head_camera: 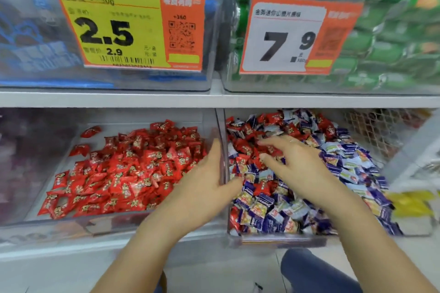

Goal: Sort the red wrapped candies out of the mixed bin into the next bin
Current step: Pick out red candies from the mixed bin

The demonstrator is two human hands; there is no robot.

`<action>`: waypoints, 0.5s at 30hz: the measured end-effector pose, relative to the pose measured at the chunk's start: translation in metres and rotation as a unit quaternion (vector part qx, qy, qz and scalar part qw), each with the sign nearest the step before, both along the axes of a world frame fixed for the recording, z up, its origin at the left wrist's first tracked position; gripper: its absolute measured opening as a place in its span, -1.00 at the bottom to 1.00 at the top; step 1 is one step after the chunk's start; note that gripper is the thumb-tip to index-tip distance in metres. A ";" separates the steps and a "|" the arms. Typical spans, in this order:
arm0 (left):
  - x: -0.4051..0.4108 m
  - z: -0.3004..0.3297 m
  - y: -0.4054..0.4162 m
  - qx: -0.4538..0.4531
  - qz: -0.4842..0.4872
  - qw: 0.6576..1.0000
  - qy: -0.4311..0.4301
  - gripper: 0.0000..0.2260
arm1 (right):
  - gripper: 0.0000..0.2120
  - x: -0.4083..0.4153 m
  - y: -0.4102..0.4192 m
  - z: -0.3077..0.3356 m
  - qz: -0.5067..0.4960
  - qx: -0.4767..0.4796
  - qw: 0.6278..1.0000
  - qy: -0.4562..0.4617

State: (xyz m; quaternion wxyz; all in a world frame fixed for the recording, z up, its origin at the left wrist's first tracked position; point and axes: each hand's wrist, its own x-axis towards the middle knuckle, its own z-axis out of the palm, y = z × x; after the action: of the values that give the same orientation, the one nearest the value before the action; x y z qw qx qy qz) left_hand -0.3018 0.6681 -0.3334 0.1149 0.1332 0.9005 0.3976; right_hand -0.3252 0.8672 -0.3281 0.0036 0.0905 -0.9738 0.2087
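Observation:
The mixed bin (281, 239) on the right holds purple-and-white wrapped candies (352, 173) with red wrapped candies (247, 147) mostly at its back left. The clear bin to its left (71, 226) holds a pile of red candies (133, 173) only. My left hand (204, 188) lies flat against the clear divider wall between the two bins, fingers straight, thumb over on the mixed side. My right hand (292, 164) hovers over the mixed pile with fingers spread and slightly bent, its fingertips by the red candies. I see nothing held in either hand.
A white shelf board (214, 100) runs just above the bins. On it stand clear boxes with blue packets (28, 54) and green rolls (392, 31), each with an orange price card. A wire basket (381, 131) and yellow packets (412, 204) are at the right.

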 end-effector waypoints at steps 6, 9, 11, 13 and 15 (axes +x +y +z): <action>-0.016 0.009 -0.008 -0.032 -0.051 0.997 -0.043 -0.13 | -0.52 -0.092 -0.039 -0.005 -0.011 -0.090 0.991 -0.097; -0.018 0.012 -0.008 -0.033 -0.081 0.995 -0.051 -0.15 | -0.55 -0.127 -0.056 -0.028 0.011 -0.006 0.990 -0.138; -0.020 0.012 -0.008 -0.045 -0.093 0.993 -0.052 -0.18 | -0.56 -0.131 -0.060 -0.039 0.017 0.065 0.984 -0.166; -0.021 0.014 -0.008 -0.050 -0.093 0.993 -0.058 -0.21 | -0.58 -0.126 -0.056 -0.042 0.028 0.078 0.979 -0.185; -0.022 0.014 -0.009 -0.053 -0.089 0.993 -0.056 -0.20 | -0.63 -0.112 -0.051 -0.034 0.067 0.071 0.973 -0.207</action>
State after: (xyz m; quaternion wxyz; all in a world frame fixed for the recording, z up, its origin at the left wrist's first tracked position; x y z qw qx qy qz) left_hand -0.3233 0.6593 -0.3198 0.2072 0.1844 0.8969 0.3445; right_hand -0.4372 0.8162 -0.3620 -0.2188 0.1104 -0.9574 0.1527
